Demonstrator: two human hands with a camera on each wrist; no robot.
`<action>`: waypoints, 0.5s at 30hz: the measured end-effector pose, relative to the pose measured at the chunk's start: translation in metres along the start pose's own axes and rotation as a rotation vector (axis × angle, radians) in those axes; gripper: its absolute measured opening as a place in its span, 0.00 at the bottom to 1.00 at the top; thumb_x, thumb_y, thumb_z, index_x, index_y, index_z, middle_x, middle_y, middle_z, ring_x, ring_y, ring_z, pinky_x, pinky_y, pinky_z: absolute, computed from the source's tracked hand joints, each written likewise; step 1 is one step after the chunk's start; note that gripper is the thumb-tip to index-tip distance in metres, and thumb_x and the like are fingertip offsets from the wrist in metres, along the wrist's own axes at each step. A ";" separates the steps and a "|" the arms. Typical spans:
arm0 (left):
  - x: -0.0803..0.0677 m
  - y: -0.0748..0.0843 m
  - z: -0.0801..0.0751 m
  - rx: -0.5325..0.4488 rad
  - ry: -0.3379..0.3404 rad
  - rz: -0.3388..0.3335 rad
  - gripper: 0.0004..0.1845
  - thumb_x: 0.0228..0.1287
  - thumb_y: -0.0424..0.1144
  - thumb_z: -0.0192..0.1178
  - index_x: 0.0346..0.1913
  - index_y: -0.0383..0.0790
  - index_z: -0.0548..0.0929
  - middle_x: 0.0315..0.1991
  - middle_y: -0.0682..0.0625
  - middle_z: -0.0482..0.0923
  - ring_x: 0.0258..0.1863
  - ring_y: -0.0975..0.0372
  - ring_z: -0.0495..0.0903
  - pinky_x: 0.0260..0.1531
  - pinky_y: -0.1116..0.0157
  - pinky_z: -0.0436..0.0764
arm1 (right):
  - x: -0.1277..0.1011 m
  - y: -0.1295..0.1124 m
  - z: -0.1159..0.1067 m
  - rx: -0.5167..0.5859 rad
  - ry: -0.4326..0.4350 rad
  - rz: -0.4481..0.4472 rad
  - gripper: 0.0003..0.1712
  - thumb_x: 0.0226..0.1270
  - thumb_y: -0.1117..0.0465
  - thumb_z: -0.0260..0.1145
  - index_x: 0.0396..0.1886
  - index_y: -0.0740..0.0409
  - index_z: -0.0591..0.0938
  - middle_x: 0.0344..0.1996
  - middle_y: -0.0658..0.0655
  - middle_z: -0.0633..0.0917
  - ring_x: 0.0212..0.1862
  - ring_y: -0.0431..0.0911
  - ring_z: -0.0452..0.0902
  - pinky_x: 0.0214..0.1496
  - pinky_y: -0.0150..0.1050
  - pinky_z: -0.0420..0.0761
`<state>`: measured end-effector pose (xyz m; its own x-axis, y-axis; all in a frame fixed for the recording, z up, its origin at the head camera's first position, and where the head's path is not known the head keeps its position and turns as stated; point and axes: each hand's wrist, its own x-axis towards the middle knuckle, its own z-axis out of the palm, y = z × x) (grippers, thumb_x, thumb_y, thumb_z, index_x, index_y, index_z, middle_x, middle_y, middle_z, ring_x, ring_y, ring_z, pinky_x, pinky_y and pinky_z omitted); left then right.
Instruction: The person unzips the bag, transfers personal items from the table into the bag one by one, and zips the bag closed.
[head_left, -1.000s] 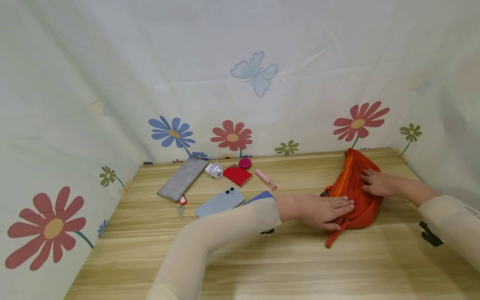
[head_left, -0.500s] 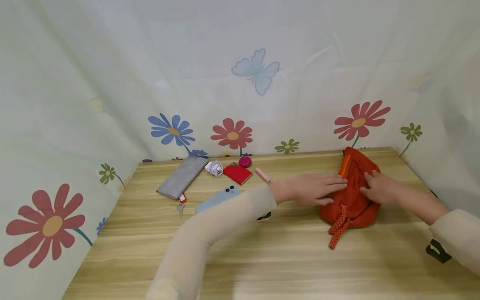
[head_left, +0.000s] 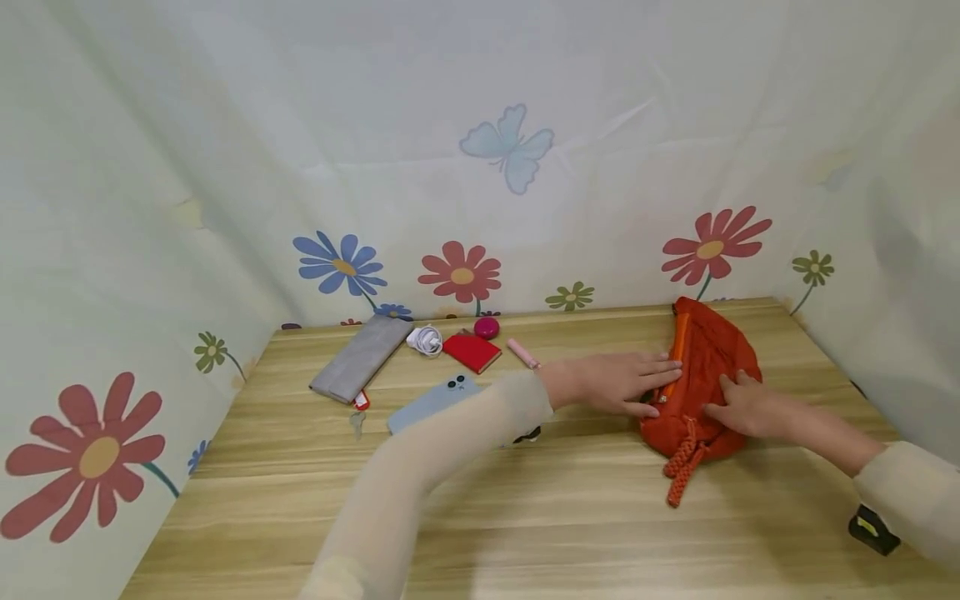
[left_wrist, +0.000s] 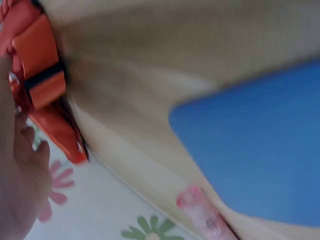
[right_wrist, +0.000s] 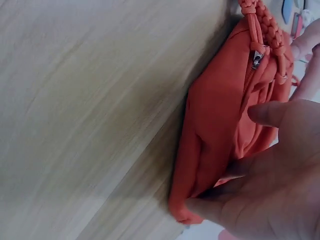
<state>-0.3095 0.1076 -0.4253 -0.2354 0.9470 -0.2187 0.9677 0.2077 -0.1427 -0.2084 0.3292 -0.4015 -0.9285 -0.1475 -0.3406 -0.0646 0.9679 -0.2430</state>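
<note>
An orange zip bag [head_left: 708,367] lies on the wooden table [head_left: 525,517] at the right, its braided cord [head_left: 681,471] trailing toward me. My left hand [head_left: 651,382] lies flat with straight fingers against the bag's left side, beside the orange zipper. My right hand [head_left: 722,400] rests on top of the bag near its front end. In the right wrist view the bag [right_wrist: 215,135] shows its zip pull [right_wrist: 256,59], with my right hand [right_wrist: 235,165] spread over its end, thumb at the bag's edge. The left wrist view is blurred: the bag [left_wrist: 42,75] and my palm.
Left of the bag lie a pink tube [head_left: 523,353], a red booklet [head_left: 472,352], a magenta round case [head_left: 487,327], a white coiled cable [head_left: 425,340], a grey pouch [head_left: 360,358], a blue phone [head_left: 429,404] and a key [head_left: 357,422]. A blue flat item [left_wrist: 260,150] lies under my left forearm. Flowered cloth walls stand close.
The bag has turned and slid slightly left. My left hand went from its near end to its left side. My right hand slid down toward the front end.
</note>
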 end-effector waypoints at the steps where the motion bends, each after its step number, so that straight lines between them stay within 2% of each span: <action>1: 0.000 0.005 0.000 0.006 0.002 -0.018 0.41 0.80 0.63 0.37 0.83 0.44 0.42 0.83 0.51 0.38 0.82 0.59 0.35 0.75 0.72 0.33 | 0.002 0.003 0.001 0.002 0.005 -0.014 0.47 0.74 0.49 0.58 0.64 0.93 0.58 0.64 0.95 0.54 0.67 0.84 0.53 0.66 0.72 0.63; 7: 0.001 0.033 0.001 0.042 0.009 -0.106 0.41 0.80 0.64 0.30 0.83 0.42 0.41 0.83 0.48 0.38 0.82 0.59 0.35 0.76 0.71 0.34 | 0.015 0.021 -0.002 -0.050 0.022 -0.159 0.42 0.71 0.56 0.63 0.65 0.91 0.61 0.64 0.94 0.57 0.66 0.83 0.55 0.66 0.72 0.64; 10: 0.001 0.045 -0.002 0.046 -0.002 -0.105 0.41 0.80 0.64 0.28 0.83 0.41 0.40 0.83 0.47 0.38 0.82 0.58 0.36 0.76 0.71 0.35 | 0.022 0.028 -0.007 -0.084 0.005 -0.227 0.39 0.69 0.59 0.63 0.64 0.89 0.64 0.64 0.92 0.59 0.66 0.82 0.58 0.66 0.71 0.65; 15: 0.003 0.057 -0.007 -0.010 -0.025 -0.088 0.41 0.79 0.65 0.28 0.83 0.44 0.38 0.83 0.47 0.35 0.81 0.61 0.36 0.74 0.74 0.36 | 0.032 0.033 -0.017 -0.115 -0.021 -0.310 0.36 0.67 0.61 0.64 0.63 0.87 0.68 0.65 0.90 0.60 0.65 0.81 0.62 0.65 0.71 0.67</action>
<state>-0.2540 0.1236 -0.4273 -0.3214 0.9186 -0.2298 0.9441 0.2922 -0.1523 -0.2460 0.3600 -0.4050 -0.8506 -0.4416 -0.2853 -0.3849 0.8928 -0.2341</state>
